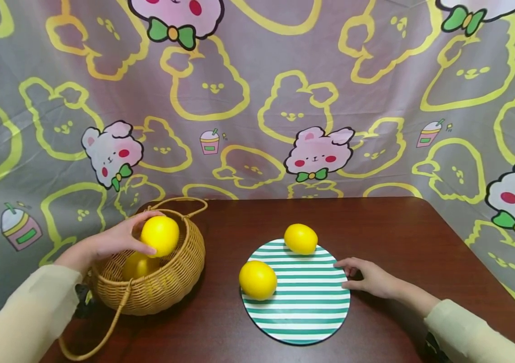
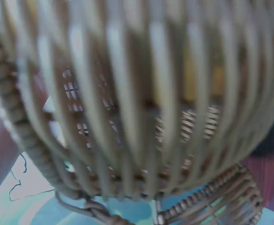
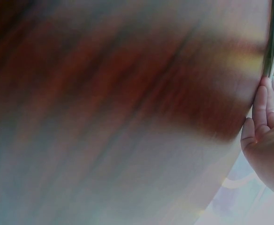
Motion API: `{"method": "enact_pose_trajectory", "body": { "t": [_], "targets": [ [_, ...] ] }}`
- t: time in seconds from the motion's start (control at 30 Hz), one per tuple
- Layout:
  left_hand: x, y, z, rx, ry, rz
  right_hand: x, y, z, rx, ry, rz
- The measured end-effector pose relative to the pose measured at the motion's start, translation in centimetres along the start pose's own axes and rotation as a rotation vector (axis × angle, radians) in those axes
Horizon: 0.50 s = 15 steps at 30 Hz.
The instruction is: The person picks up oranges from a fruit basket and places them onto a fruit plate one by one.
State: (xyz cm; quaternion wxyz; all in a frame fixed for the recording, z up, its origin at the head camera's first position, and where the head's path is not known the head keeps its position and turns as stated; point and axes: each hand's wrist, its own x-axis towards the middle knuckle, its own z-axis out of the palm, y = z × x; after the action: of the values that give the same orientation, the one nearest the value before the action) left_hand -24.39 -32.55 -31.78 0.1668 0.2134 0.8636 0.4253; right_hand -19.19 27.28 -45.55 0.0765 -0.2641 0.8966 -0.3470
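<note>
In the head view, my left hand (image 1: pixel 123 234) holds a yellow lemon (image 1: pixel 161 237) between thumb and fingers, over the opening of a wicker basket (image 1: pixel 171 280). Another lemon (image 1: pixel 138 264) lies inside the basket. My right hand (image 1: pixel 370 278) rests at the right rim of a round mat (image 1: pixel 304 315) with green and white stripes, its fingertips touching the edge. On the mat, one lemon (image 1: pixel 258 280) sits at the left and another lemon (image 1: pixel 300 239) at the far edge. Close up, the basket's weave (image 2: pixel 127 93) fills the left wrist view and hides the left hand.
All of this stands on a dark brown wooden table (image 1: pixel 375 222). The basket's two handles are folded outward, one handle (image 1: pixel 103 338) toward the near edge. A patterned curtain (image 1: pixel 257 101) hangs behind the table and at both sides.
</note>
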Motion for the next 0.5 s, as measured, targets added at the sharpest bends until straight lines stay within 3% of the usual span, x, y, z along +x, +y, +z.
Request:
{"method": "enact_pose_trajectory", "body": {
  "t": [0.27, 0.5],
  "targets": [
    [-0.2, 1.7, -0.3, -0.036, 0.086, 0.048, 0.0, 0.0, 0.0, 0.010, -0.005, 0.000],
    [0.3, 3.3, 0.1, -0.037, 0.099, 0.079, -0.1, 0.1, 0.1, 0.009, 0.003, -0.064]
  ]
}}
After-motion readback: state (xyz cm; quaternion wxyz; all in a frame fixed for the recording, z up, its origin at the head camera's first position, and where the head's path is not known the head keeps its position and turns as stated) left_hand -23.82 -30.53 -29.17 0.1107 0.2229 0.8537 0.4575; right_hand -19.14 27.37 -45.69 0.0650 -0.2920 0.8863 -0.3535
